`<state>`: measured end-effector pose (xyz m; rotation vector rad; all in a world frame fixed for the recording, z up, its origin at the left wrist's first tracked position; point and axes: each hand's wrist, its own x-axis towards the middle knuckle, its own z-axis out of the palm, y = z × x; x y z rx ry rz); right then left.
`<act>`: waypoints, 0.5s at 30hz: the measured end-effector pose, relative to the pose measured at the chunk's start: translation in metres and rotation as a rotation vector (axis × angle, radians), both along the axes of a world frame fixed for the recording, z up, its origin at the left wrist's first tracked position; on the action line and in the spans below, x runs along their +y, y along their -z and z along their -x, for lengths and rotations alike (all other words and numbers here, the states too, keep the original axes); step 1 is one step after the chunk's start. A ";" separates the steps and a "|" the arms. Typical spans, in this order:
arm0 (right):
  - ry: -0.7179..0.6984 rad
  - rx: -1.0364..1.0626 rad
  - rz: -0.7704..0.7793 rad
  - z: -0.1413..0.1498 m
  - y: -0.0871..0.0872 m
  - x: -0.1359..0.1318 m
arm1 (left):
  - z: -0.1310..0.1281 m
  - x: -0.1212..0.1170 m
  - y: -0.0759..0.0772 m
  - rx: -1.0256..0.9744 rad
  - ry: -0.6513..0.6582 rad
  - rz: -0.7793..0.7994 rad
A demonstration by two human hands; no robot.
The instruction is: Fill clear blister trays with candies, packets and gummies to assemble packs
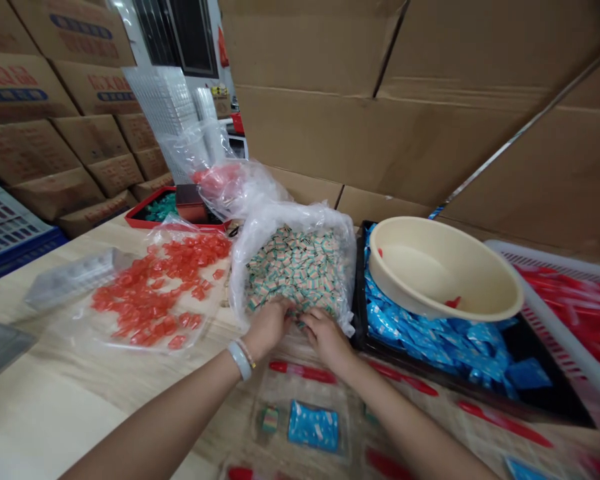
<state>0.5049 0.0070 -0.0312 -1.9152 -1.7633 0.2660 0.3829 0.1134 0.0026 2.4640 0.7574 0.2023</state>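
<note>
A plastic-lined box [241, 293] holds a heap of small striped pieces [300, 260] in green, pale orange and white. At its near edge, my left hand [269, 328], below a pale bracelet, bends its fingers down among the pieces. Beside it my right hand [327, 339] has curled fingers at the same edge, close to the left fingertips. What either hand pinches is hidden. Under my forearms lies a clear plastic tray [260, 443] with one striped block [270, 420] and a blue patterned packet [313, 425].
Orange-red translucent pieces [155, 293] lie on clear plastic at left. To the right, a cream basin [445, 267] rests over blue packets [405, 333] in a black tray [570, 407]. A white basket [545, 320] holds red items. Cardboard boxes [380, 133] wall the back.
</note>
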 end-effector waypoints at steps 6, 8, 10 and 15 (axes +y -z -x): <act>0.056 -0.051 0.012 0.003 -0.007 0.003 | 0.012 0.003 -0.013 0.095 0.118 -0.062; 0.073 -0.120 0.066 0.006 -0.011 0.008 | 0.013 0.005 -0.012 0.081 0.155 -0.027; 0.082 -0.181 0.106 0.008 -0.014 0.015 | 0.013 0.006 -0.007 0.034 0.166 -0.001; 0.049 -0.182 0.123 0.010 -0.014 0.024 | 0.014 0.008 0.004 -0.065 0.164 0.021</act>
